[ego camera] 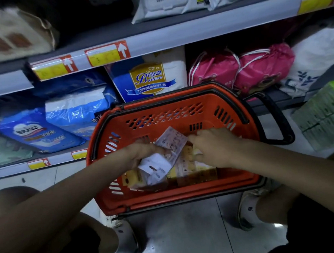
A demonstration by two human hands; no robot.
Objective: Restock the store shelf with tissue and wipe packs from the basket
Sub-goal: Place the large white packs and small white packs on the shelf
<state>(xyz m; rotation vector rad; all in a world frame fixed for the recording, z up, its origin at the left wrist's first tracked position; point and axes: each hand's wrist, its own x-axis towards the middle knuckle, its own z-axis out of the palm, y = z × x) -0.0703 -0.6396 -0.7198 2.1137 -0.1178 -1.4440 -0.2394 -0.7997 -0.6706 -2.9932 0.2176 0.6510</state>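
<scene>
An orange shopping basket [161,115] with black handles stands on the floor before the shelf. Both my hands are inside it. My left hand [142,152] holds a strip of small pinkish tissue packs [170,141] with a white hang tab, lifted a little over the other packs. My right hand [213,145] is lowered onto yellow tissue packs [191,167] on the basket's floor, its fingers curled around one of them. More yellow packs lie under the white tab.
The lower shelf [53,157] carries blue diaper bags [36,131], a blue-white Baileen pack [148,79], pink drawstring bags [242,68] and a white bag. Wipe packs [167,2] sit on the upper shelf. Green tissue bundles [324,116] stand at right. My shoes flank the basket.
</scene>
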